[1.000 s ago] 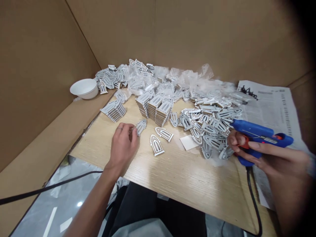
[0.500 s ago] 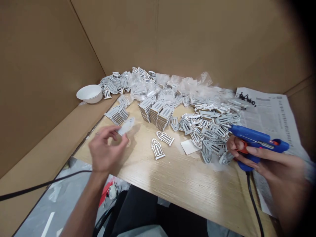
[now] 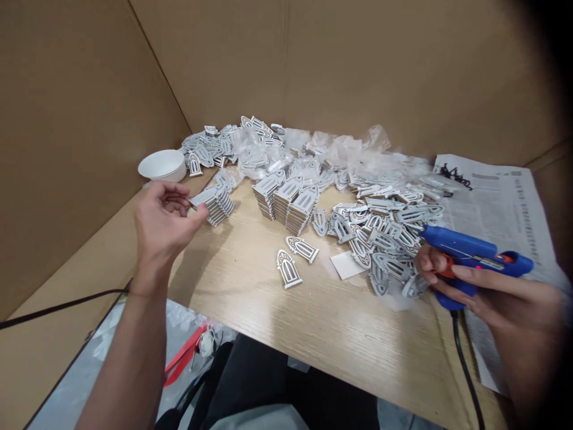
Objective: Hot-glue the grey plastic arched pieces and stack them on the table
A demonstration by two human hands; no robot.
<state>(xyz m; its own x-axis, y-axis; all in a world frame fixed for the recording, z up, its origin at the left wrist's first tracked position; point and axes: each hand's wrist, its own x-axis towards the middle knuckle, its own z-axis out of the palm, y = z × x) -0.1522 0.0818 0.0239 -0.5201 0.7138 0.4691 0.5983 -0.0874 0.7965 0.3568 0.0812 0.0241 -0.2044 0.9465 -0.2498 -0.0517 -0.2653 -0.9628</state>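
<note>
My left hand is at the left stack of grey-white arched window pieces. Its thumb and fingers pinch the near end of a piece lying on top of that stack. In my right hand is a blue hot glue gun, its nozzle pointing left over the loose pieces, with fingers around the orange trigger. Two arched pieces with brown scrollwork, one nearer me and one just behind, lie face up on the wooden table.
Taller stacks of arched pieces stand mid-table. A loose heap lies to their right, beside a white card. Behind are plastic-bagged pieces, a white bowl and newspaper. Cardboard walls surround the table.
My left hand has moved left and away from me, bringing its arched piece onto the left stack. My right hand still holds the glue gun in nearly the same spot.
</note>
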